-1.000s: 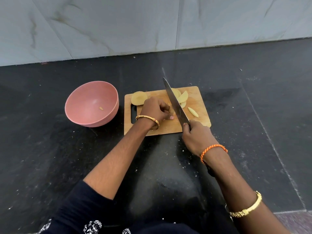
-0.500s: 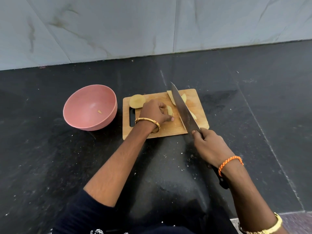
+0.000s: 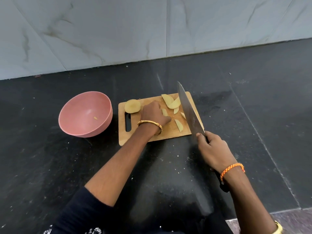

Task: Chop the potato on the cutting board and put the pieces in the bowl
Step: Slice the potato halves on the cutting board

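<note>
A wooden cutting board (image 3: 168, 133) lies on the black counter. A round potato half (image 3: 132, 106) sits at its far left corner. Several cut wedges (image 3: 171, 102) lie at the far right, and one wedge (image 3: 179, 125) lies nearer me. My left hand (image 3: 152, 114) is on the board's middle, with its fingers and thumb pinching a small potato piece (image 3: 164, 112). My right hand (image 3: 213, 151) grips the handle of a large knife (image 3: 189, 110). The blade hangs over the board's right side with its tip pointing away. A pink bowl (image 3: 85, 114) stands left of the board.
The bowl holds one tiny potato scrap (image 3: 95, 118). A grey marble wall (image 3: 152, 31) rises behind the counter. The black counter (image 3: 253, 107) stretches to the right of the board, with its front edge at the lower right.
The knife has moved right, away from my left hand, and its blade has lifted off the piece. A freshly cut wedge now lies on the board between my hand and the blade.
</note>
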A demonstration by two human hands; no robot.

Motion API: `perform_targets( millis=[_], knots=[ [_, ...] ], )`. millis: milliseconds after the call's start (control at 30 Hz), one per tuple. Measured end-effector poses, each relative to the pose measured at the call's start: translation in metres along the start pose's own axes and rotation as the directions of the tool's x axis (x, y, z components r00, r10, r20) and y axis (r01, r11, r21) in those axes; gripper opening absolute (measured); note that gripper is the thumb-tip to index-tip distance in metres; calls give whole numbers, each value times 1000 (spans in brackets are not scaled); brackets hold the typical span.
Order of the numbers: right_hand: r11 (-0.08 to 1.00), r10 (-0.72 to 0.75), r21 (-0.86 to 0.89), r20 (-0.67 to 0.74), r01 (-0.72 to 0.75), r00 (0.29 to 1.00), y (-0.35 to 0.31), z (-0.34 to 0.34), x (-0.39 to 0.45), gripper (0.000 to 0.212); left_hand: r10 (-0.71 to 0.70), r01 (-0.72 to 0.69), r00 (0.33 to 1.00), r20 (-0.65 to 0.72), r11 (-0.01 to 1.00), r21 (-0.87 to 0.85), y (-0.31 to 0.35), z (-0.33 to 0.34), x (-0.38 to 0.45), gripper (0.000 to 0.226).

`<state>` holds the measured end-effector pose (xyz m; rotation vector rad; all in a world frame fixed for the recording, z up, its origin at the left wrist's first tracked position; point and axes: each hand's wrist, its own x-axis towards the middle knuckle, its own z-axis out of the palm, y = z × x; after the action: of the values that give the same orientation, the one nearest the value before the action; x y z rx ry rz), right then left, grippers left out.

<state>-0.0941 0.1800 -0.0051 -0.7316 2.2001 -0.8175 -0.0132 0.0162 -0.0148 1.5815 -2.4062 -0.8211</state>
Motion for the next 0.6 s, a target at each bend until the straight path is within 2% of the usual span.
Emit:
perform_targets(
  millis=[133, 233, 400, 600],
  knots=[
    [999, -27, 33, -7, 27, 1000, -3, -1, 2, 34, -131, 141, 989, 71, 978, -153, 3, -4, 8, 27],
    [999, -36, 38, 2, 36, 999, -3, -1, 4, 34, -179, 188, 982, 59, 951, -246, 2, -7, 12, 22],
    [999, -23, 29, 31, 22, 999, -3, 1, 8, 32, -197, 183, 980, -8, 929, -323, 6, -2, 17, 20],
    [999, -19, 27, 56, 18, 998, -2, 1, 9, 32, -206, 142, 964, -167, 933, -332, 24, 18, 22, 20]
  ],
)
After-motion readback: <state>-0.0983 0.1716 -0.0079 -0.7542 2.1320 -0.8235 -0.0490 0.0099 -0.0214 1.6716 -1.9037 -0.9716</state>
